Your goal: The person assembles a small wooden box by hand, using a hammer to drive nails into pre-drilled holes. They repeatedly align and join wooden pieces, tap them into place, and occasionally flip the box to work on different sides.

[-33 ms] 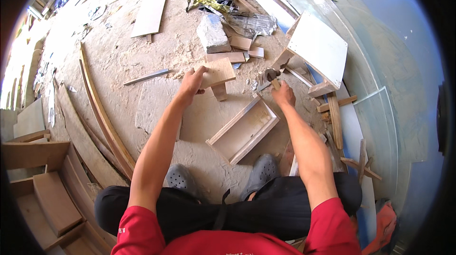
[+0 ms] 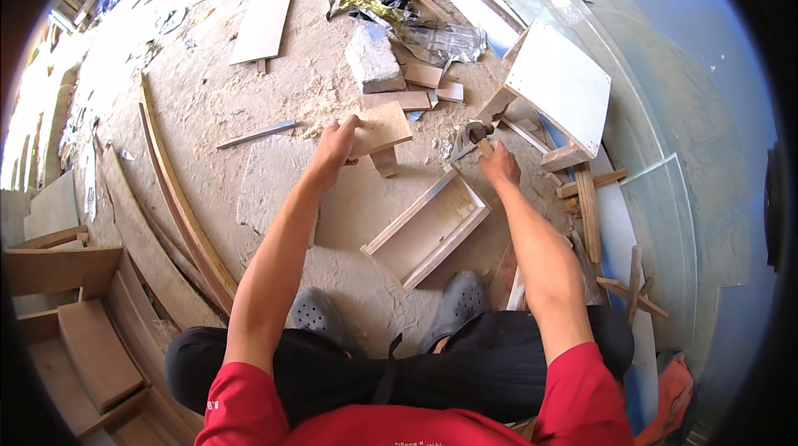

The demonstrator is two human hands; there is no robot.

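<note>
A dusty concrete floor (image 2: pixel 249 105), covered with sawdust and wood offcuts, was seen. A small wooden board (image 2: pixel 384 128) was gripped by the closed fingers of the left hand (image 2: pixel 334 147). A hammer (image 2: pixel 470 137) was held tightly by the right hand (image 2: pixel 500 165), above a shallow wooden frame (image 2: pixel 428 226).

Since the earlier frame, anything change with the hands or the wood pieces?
Nothing visibly changed. The left hand grips the flat wooden board just as before, and the right hand holds the hammer by its handle in the same spot. The shallow wooden frame lies on the dusty floor in front of the feet, unmoved.
</note>
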